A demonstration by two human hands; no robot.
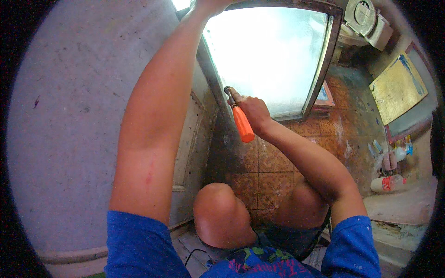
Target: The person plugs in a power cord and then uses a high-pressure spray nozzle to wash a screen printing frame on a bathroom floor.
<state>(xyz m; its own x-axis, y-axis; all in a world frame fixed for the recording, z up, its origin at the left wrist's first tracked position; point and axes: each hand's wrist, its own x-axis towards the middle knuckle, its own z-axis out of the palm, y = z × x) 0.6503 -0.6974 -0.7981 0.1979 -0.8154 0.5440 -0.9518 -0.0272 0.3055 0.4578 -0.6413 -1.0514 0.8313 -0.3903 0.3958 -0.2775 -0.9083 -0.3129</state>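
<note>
A dark-framed window sash with a bright frosted pane (273, 55) stands swung out in front of me. My left arm reaches up along its left side, and my left hand (211, 6) is at the frame's upper left corner; the picture's top edge cuts off its fingers. Lower down, my right hand (251, 110) is closed around the metal neck of an orange-handled tool (242, 124). The tool's dark round end rests against or close to the left frame edge, its handle pointing down toward me. Its exact kind I cannot make out.
A pale wall (79, 116) runs along my left. Brown patterned floor tiles (278, 160) lie beneath my knees. To the right are a toilet (361, 17), a yellowish board (398, 88), a plastic bottle with a red label (388, 183) and several small items.
</note>
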